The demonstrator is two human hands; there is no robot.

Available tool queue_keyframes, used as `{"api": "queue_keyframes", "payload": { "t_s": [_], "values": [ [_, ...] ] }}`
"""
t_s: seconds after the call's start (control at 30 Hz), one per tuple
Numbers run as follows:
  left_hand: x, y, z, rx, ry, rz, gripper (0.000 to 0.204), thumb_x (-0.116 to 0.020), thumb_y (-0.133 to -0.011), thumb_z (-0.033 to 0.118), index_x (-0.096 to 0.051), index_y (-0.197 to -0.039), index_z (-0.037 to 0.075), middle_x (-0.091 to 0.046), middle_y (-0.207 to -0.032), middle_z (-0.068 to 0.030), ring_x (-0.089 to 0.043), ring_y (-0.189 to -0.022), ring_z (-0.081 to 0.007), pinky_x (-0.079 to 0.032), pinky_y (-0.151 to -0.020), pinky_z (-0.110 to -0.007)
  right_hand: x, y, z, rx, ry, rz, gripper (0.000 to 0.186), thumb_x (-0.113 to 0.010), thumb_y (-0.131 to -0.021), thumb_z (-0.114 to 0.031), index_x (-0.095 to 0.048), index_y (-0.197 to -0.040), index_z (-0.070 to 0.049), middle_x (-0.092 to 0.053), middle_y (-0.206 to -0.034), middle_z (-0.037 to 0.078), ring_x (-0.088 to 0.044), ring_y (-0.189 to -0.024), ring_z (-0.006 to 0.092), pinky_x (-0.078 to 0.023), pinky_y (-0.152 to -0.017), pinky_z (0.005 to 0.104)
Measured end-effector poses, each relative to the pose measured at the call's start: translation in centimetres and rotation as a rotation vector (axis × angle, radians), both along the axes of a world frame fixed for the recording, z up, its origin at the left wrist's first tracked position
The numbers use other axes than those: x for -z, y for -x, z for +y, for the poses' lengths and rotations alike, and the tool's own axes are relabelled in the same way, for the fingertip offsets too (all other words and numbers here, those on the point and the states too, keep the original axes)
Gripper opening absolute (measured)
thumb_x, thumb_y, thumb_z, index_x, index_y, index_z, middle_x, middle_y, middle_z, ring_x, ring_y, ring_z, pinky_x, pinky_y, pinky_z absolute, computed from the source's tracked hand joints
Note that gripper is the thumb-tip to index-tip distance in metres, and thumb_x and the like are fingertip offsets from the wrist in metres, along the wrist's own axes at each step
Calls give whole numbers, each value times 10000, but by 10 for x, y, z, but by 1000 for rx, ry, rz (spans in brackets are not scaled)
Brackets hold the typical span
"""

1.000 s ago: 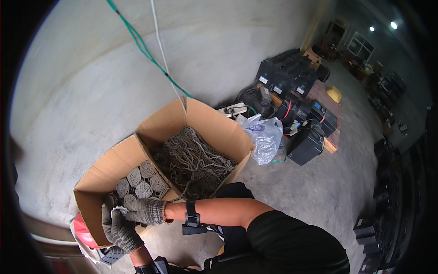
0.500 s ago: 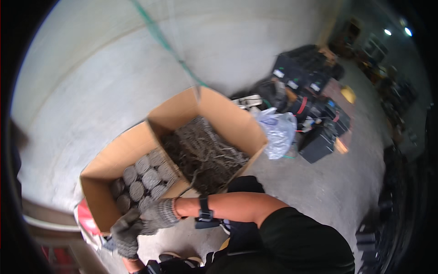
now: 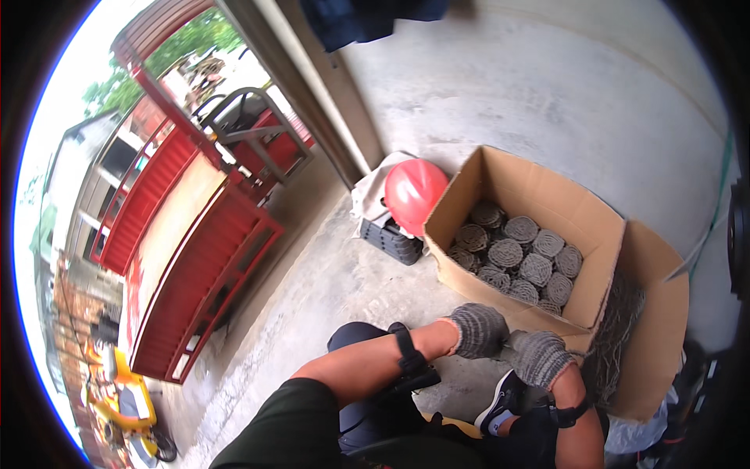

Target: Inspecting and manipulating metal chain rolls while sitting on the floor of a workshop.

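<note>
My left hand (image 3: 480,331) and my right hand (image 3: 539,359), both in grey knitted work gloves, meet just in front of a cardboard box (image 3: 539,177). Their fingers are curled in toward each other. Whatever they pinch, if anything, is too small and hidden by the gloves to make out. Inside that box lie several grey coiled rolls (image 3: 506,253), stacked with their round ends up. A second cardboard box (image 3: 660,313) stands against its right side, holding a tangle of grey strands (image 3: 617,336).
A red hard hat (image 3: 415,195) rests on a dark grey crate (image 3: 391,241) left of the boxes. Past the doorway stands a red cargo vehicle (image 3: 195,258), with a yellow vehicle (image 3: 129,399) nearer. Clear plastic (image 3: 642,428) lies right of the second box.
My view has swung left, bringing the doorway and red vehicle in and moving the boxes to the right of the picture. Both hands remain close together, fingers curled.
</note>
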State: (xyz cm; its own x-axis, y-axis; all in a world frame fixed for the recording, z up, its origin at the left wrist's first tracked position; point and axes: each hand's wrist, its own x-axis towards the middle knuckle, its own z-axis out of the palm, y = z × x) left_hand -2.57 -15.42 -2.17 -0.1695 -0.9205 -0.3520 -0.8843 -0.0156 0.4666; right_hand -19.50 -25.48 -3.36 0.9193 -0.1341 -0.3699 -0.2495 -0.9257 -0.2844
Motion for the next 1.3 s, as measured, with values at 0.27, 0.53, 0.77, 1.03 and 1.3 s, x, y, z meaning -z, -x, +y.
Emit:
{"api": "queue_keyframes", "payload": {
  "t_s": [0.27, 0.53, 0.77, 1.03, 1.3],
  "values": [
    [20, -19, 15, -118, 110, 55, 275, -693, -780, 327, -737, -902, 84, -692, -841, -160, -660, -837, -381, -511, -727, -458, 19, -4, -15, 12, -34, -169, 311, -670, -839, -321, -666, -932, -25, -659, -794, 229, -650, -781, 418, -511, -683, 485],
    [9, -50, -6, -317, 407, 583, 214, -733, -793, 99, -745, -997, 35, -724, -852, -116, -675, -736, -238, -532, -680, -350, -40, 10, -41, 216, -381, -444, 284, -673, -867, -243, -688, -1047, -24, -691, -895, 179, -671, -803, 301, -535, -713, 394],
    [-20, -47, -14, -519, 310, 764, 165, -795, -739, -25, -631, -741, -25, -588, -646, -15, -492, -660, -55, -482, -604, -283, -31, 17, -43, 213, -304, -648, 262, -630, -944, -221, -668, -1123, -34, -677, -849, 105, -660, -695, 191, -532, -639, 309],
    [-45, -28, -15, -735, 128, 881, 136, -769, -809, 68, -729, -920, 0, -623, -655, 17, -504, -542, -33, -413, -480, -207, -32, 21, -38, 527, -639, -503, 317, -641, -945, -256, -652, -1117, 10, -678, -884, 141, -652, -776, 237, -529, -702, 350],
    [-39, -26, -15, -744, 118, 942, 186, -747, -839, 128, -732, -976, 4, -617, -644, 29, -468, -469, -26, -364, -419, -202, -33, 17, -32, 648, -820, -443, 270, -642, -956, -229, -641, -1079, 11, -679, -836, 81, -627, -737, 111, -524, -665, 288]
  ]
}}
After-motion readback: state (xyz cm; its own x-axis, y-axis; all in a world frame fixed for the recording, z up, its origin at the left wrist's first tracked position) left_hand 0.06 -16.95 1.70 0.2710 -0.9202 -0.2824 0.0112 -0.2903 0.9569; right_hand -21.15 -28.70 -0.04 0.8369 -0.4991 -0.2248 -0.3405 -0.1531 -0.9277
